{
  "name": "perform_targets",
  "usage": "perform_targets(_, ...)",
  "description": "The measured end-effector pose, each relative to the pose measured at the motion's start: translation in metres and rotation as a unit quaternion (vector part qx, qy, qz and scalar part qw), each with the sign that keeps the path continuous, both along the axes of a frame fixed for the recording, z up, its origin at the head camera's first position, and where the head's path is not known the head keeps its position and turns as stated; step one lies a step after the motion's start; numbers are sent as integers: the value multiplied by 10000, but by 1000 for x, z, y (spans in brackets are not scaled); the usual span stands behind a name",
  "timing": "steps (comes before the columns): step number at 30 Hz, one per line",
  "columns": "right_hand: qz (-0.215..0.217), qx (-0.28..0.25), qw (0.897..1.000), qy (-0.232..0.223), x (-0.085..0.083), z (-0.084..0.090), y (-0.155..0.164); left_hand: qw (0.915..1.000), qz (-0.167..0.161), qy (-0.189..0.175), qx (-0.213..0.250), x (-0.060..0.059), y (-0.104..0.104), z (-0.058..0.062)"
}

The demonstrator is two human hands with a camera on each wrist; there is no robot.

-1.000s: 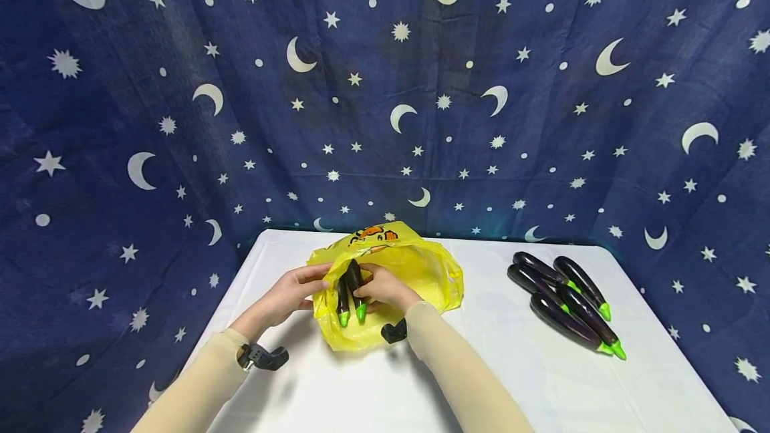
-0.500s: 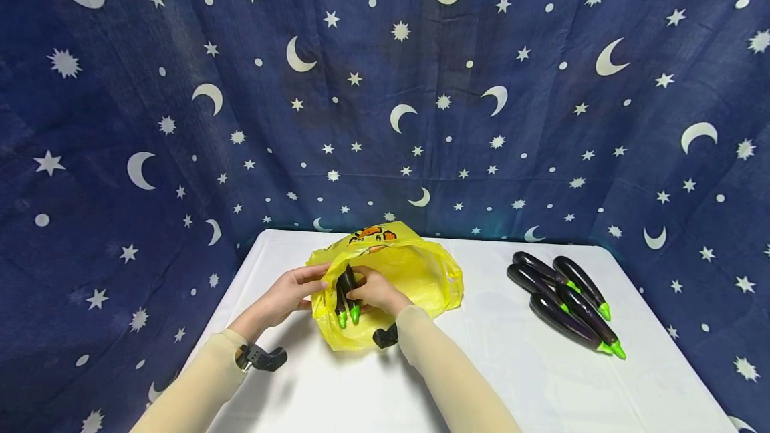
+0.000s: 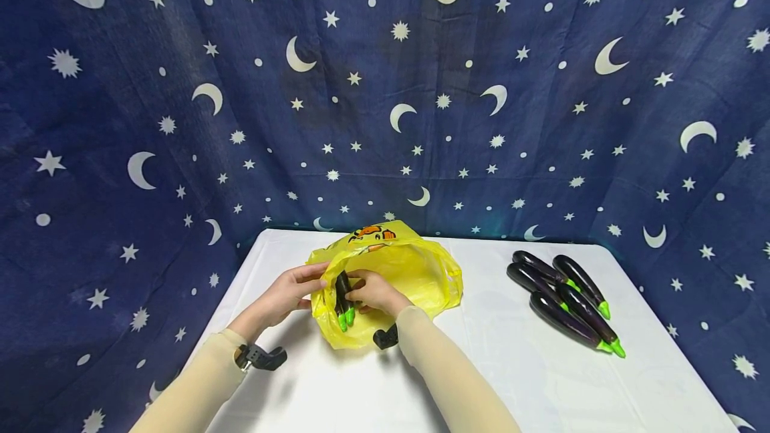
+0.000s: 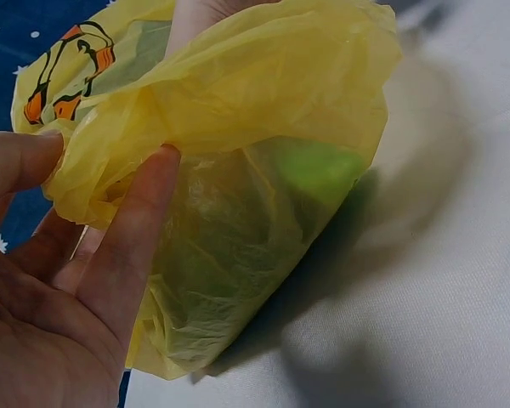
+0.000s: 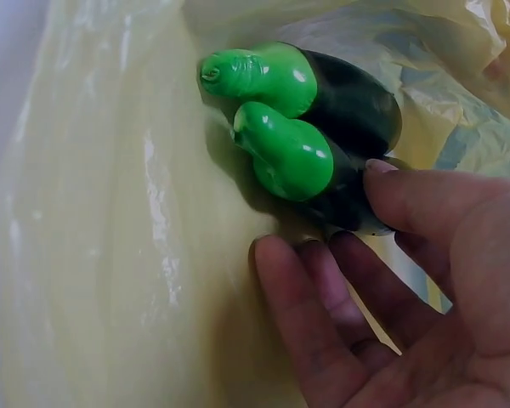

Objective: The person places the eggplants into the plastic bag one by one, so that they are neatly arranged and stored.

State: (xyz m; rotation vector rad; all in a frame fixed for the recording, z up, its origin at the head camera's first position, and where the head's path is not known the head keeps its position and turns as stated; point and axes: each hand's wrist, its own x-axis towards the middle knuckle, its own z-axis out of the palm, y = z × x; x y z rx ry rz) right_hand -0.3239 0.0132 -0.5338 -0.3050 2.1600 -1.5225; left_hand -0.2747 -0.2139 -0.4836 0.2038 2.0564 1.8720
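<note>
A yellow plastic bag (image 3: 415, 272) lies on its side with its mouth facing me. My left hand (image 3: 287, 295) grips the left edge of its mouth, the film pinched between thumb and fingers (image 4: 140, 229). Inside, two dark purple eggplants lie side by side against the left wall, green caps toward the opening. My right hand (image 3: 375, 291) reaches into the bag and holds the nearer eggplant (image 5: 344, 195), thumb on top and fingertips at its side. The other eggplant (image 5: 357, 102) touches it. Their far ends are hidden from the right wrist camera.
Several more eggplants (image 3: 568, 329) are piled on the white-covered table (image 3: 493, 366) to the right of the bag. A dark blue curtain (image 3: 385, 85) with moons and stars hangs behind and at the sides.
My right hand has shifted left with its eggplant, which now lies against the other one. The left hand keeps its place on the bag.
</note>
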Motion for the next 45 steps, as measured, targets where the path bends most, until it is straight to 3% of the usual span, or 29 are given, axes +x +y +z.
perform_targets(15,55,-65,10000,43,2,6,7,10000,-1,-16,48,2,1,2)
perform_targets(26,223,-109,9991,335,5,15,36,9992,11,202,-349,4,5,4)
perform_targets(32,358,-75,9982,483,11,19,55,9974,179,296,-638,5,9,5)
perform_targets(38,444,101,9966,687,20,23,71,9943,299,664,-776,8,15,7)
perform_targets(45,613,157,9947,806,31,31,94,9896,818,847,-831,10,21,7)
